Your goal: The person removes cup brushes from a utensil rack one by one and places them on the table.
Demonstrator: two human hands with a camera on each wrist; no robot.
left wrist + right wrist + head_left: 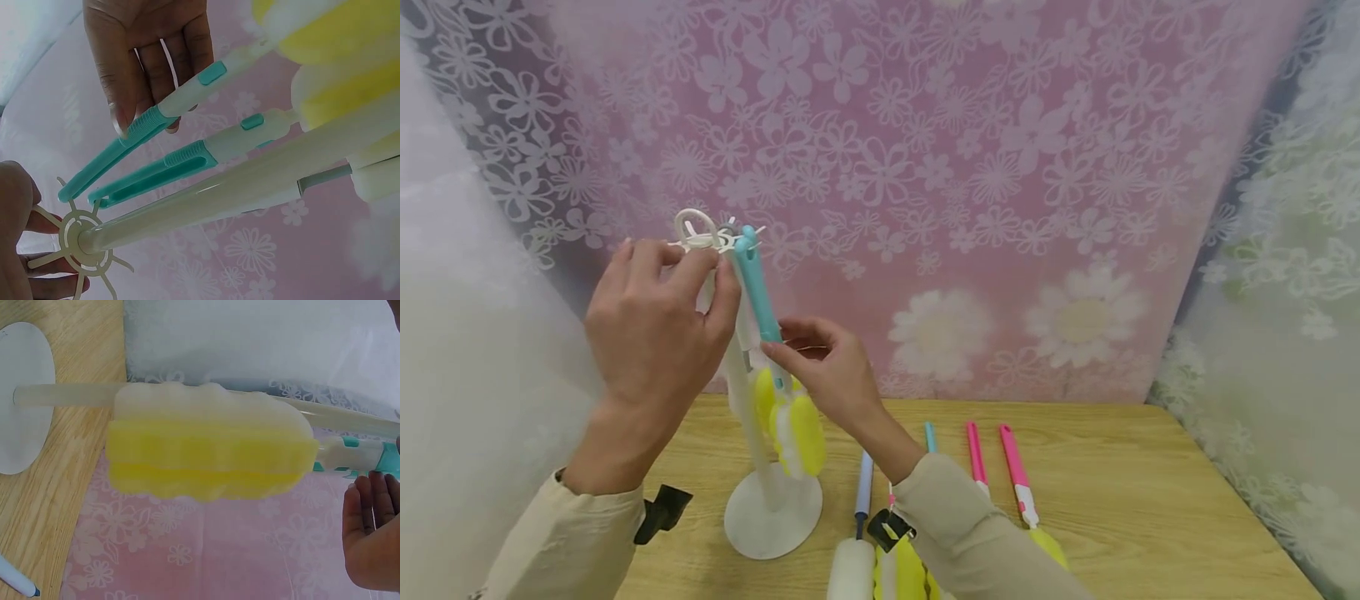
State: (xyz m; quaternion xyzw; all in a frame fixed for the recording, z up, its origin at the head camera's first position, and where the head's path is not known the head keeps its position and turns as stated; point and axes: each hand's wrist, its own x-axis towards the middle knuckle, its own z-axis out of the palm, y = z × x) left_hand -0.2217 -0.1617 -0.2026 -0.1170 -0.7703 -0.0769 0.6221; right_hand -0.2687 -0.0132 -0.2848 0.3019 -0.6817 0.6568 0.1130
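Note:
A white stand [773, 529] with a round base and a ring of hooks [85, 242] at its top stands upright. My left hand [658, 321] grips the hook ring. My right hand [838, 375] pinches a sponge bottle brush by its teal handle [760, 292], thumb on one side and fingers on the other. That handle's top end is at a hook; whether it is hooked on, I cannot tell. Its yellow and white sponge head [212, 450] points down beside the pole. A second teal-handled brush [187, 159] hangs next to it, and white brush parts show behind the pole.
On the wooden table [1120, 500] lie several more brushes: a pale blue-handled one [864, 487] with a white head, and pink-handled ones [1015, 462] farther right. My right forearm covers some of them. A pink flowered curtain [925, 208] closes off the back.

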